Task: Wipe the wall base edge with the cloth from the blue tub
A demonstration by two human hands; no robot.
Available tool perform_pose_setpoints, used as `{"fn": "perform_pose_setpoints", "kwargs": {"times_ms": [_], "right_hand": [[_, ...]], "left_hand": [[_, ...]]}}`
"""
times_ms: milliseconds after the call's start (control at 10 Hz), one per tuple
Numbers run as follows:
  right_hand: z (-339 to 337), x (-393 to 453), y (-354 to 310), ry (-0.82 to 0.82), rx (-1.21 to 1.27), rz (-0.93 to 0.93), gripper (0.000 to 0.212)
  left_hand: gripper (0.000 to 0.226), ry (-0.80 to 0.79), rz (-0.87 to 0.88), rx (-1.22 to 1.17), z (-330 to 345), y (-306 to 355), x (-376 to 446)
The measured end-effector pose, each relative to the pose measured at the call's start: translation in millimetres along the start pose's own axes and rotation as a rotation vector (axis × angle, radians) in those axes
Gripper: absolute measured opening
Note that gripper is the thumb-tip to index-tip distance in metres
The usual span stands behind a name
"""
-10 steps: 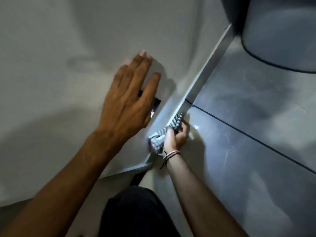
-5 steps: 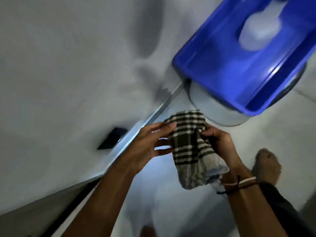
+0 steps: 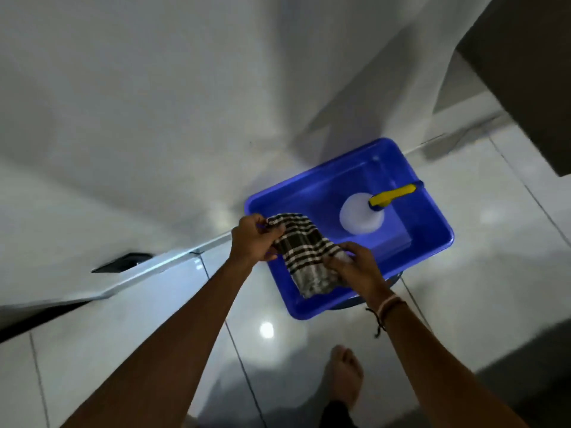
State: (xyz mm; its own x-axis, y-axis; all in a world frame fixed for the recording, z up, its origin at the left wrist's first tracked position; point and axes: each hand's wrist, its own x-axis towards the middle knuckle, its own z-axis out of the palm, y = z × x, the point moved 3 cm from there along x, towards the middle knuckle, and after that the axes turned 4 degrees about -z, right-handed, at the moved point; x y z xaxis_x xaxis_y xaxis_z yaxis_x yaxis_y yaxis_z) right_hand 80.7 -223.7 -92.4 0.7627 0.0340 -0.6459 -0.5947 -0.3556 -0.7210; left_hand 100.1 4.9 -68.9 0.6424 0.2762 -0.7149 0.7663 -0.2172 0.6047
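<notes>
Over the blue tub (image 3: 432,220), both hands seemingly grip the cloth (image 3: 304,251).

White wall (image 3: 139,103) above; pale skirting (image 3: 148,268) along its foot, dark slot (image 3: 122,262) set in wall just above. Glossy white floor tiles (image 3: 509,242), lamp glare (image 3: 266,330). White curtain (image 3: 386,66) upper right; dark panel (image 3: 531,72) beside.

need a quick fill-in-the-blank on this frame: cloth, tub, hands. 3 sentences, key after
1. The checked cloth is held by ____ hands, left hand and right hand.
2. The cloth hangs over the ____ tub.
3. The white bottle in the tub has a ____ nozzle.

Missing words: both; blue; yellow
</notes>
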Motion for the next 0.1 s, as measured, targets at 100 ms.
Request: {"fn": "perform_pose_setpoints", "kwargs": {"times_ms": [100], "right_hand": [[0.2,6.6,-2.0,-0.136,-0.160,0.061,0.063]], "left_hand": [[0.031,0.110,-0.076,0.179,10.6,-14.5,-4.2]]}}
